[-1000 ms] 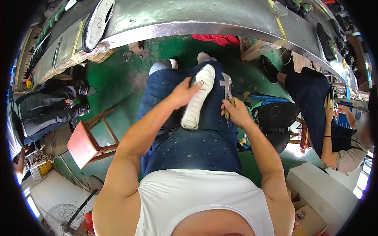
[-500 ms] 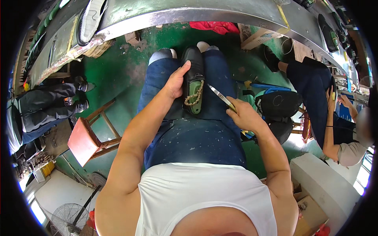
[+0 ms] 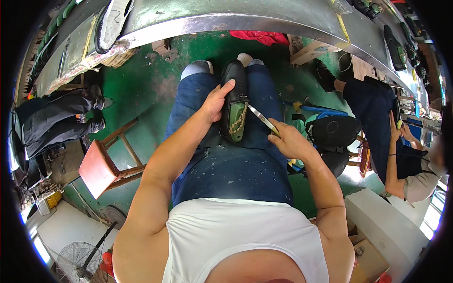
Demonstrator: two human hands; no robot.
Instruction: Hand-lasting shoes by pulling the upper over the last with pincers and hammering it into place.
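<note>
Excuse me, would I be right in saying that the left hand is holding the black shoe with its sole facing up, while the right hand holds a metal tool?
Not quite: the black shoe is not sole-up. The head view shows its upper and opening facing up, with a green insert inside. The left hand does hold it, and the right hand does hold a metal tool.

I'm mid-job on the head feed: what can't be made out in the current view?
Head view:
- Sole of the black shoe: hidden, facing down beneath the shoe.
- Left hand: its grip underneath is hidden by the shoe.
- Right hand: its palm side is hidden by the back of the hand.
- Metal tool: whether its tip touches the shoe is too small to tell.
- Bench shoe: far end cut off by the top edge.
</note>
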